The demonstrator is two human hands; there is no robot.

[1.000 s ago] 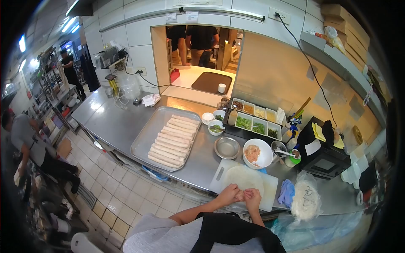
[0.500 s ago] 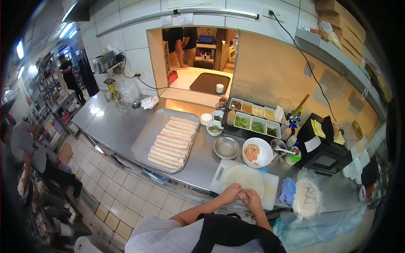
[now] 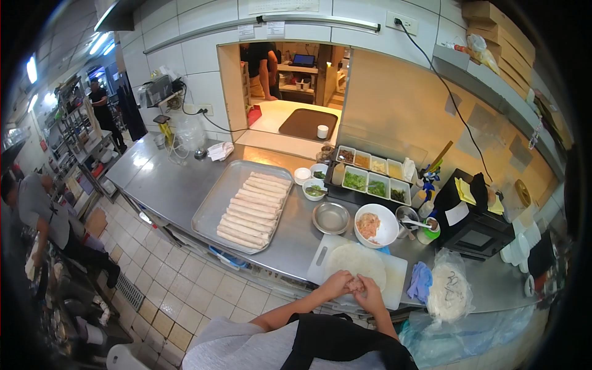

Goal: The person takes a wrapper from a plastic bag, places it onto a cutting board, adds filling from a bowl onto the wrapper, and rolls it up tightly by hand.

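Note:
Both hands meet over the near edge of the white cutting board. My left hand and my right hand pinch a small pinkish lump of filling between their fingers. Under and behind them a round pale wrapper sheet lies flat on the board. Beyond the board stands a white bowl with pink filling inside, beside an empty metal bowl. To the left, a metal tray bears a row of several long pale rolls.
Containers of toppings line the back of the counter. On the right are a blue cloth, a plastic bag of wrappers and a black appliance. A person bends at the far left; others stand farther off.
My hands have shifted slightly, and the pink lump between the fingers shows more than half a second ago. Behind the window, one of the two people has gone out of view.

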